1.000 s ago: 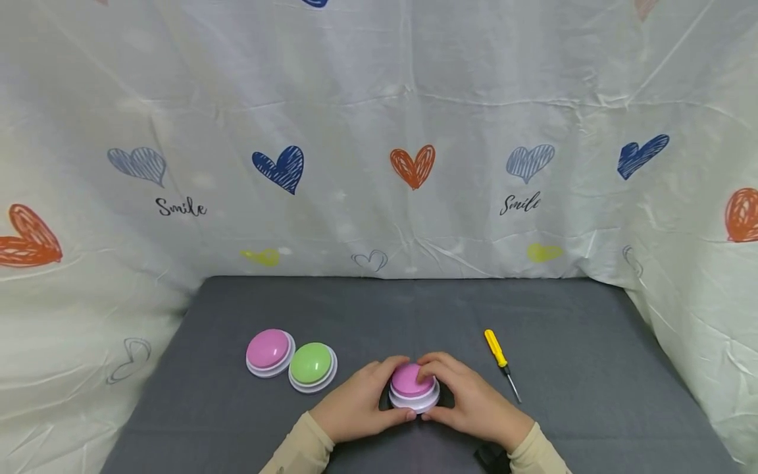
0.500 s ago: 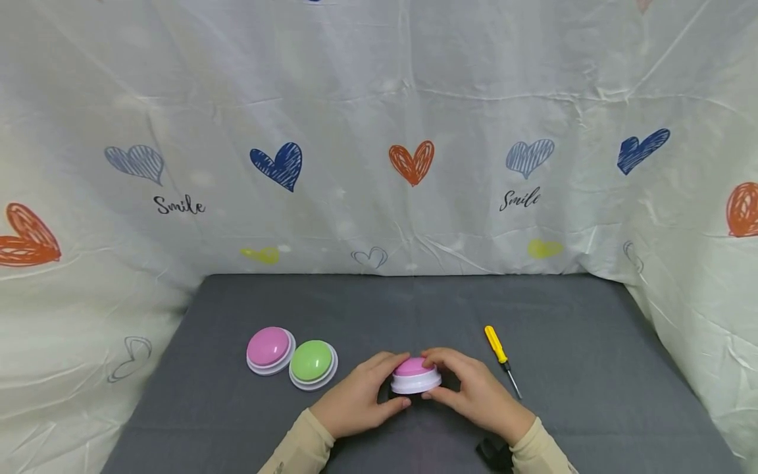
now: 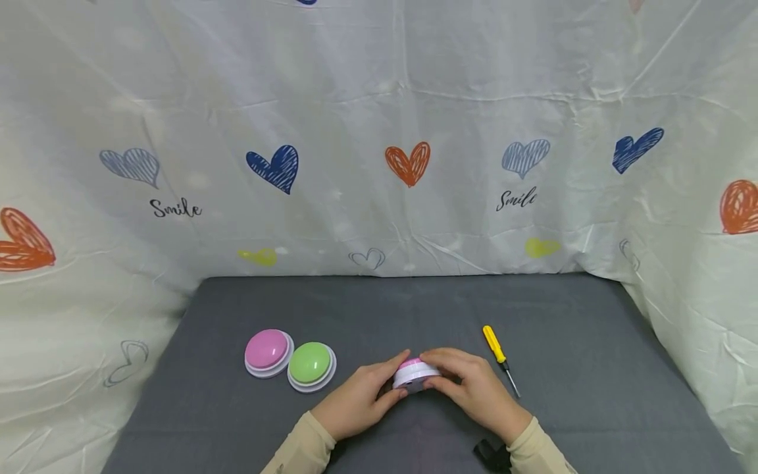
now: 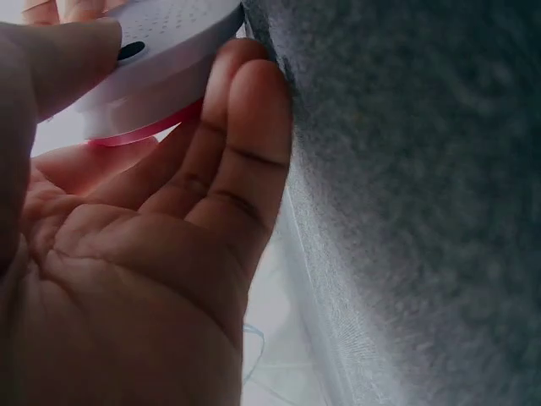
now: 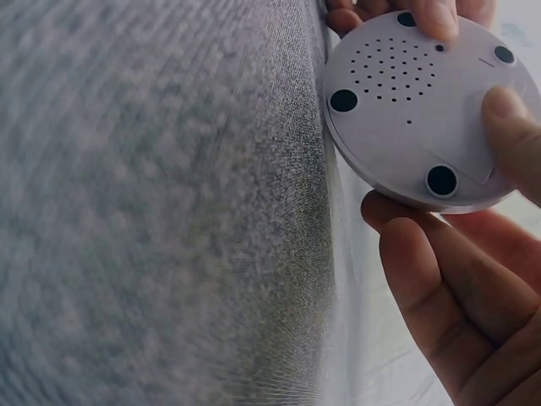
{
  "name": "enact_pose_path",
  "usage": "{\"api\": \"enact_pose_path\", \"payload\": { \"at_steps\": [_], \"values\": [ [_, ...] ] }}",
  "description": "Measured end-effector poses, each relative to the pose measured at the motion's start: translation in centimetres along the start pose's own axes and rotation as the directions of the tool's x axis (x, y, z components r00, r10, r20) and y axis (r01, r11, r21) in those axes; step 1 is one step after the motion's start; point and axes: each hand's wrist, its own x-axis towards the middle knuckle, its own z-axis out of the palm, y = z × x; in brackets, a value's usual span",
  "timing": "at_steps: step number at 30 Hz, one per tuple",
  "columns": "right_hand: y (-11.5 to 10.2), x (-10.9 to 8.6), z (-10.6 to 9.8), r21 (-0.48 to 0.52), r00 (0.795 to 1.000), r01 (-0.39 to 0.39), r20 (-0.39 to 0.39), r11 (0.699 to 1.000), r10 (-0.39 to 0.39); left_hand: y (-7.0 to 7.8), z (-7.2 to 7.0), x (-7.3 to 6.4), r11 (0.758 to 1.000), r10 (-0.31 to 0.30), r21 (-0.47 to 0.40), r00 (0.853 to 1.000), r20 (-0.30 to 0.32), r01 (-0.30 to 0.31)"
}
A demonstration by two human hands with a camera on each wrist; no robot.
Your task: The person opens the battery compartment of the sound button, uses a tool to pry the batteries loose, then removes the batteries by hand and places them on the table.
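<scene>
Between both hands, a pink-domed push button (image 3: 412, 372) with a white base is tilted so its underside faces the person. The left hand (image 3: 361, 401) grips its left side, thumb on the underside, fingers behind. On the opposite side the right hand (image 3: 474, 388) holds it likewise, thumb low and fingers over the pink top. In the right wrist view the white underside (image 5: 409, 122) shows dark round feet, a cluster of small holes and a panel outline. Part of the pink dome is hidden by fingers.
To the left, a pink button (image 3: 266, 349) and a green button (image 3: 310, 363) sit side by side on the grey table (image 3: 379, 309). A yellow-handled screwdriver (image 3: 494, 343) lies on the right. A white curtain (image 3: 355, 79) printed with hearts surrounds the table's back and sides.
Both hands have tipped the pink button backward. Its dome has turned away from the person and its underside has come into sight. The other buttons and the screwdriver stay put.
</scene>
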Motion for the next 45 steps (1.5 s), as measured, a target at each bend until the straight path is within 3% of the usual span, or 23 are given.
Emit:
{"api": "enact_pose_path", "payload": {
  "at_steps": [16, 26, 36, 45],
  "values": [
    [0.0, 0.1, 0.5, -0.032, 1.000, -0.018, -0.012, 0.999, 0.017, -0.4, -0.1, 0.0, 0.999, -0.039, -0.014, 0.999, -0.017, 0.038],
    [-0.3, 0.3, 0.7, -0.016, 0.996, -0.085, -0.001, 0.996, 0.085, -0.3, -0.1, 0.2, 0.999, -0.035, 0.033, 0.993, -0.112, 0.039],
    [-0.1, 0.1, 1.2, 0.013, 0.976, -0.209, 0.068, 0.978, 0.207, -0.3, -0.1, 0.3, 0.997, -0.037, 0.063, 0.974, -0.225, 0.052],
    [-0.1, 0.2, 1.5, -0.043, 0.960, -0.271, 0.062, 0.962, 0.273, -0.4, 0.0, 0.6, 0.995, -0.066, 0.056, 0.967, -0.247, 0.082]
  ]
}}
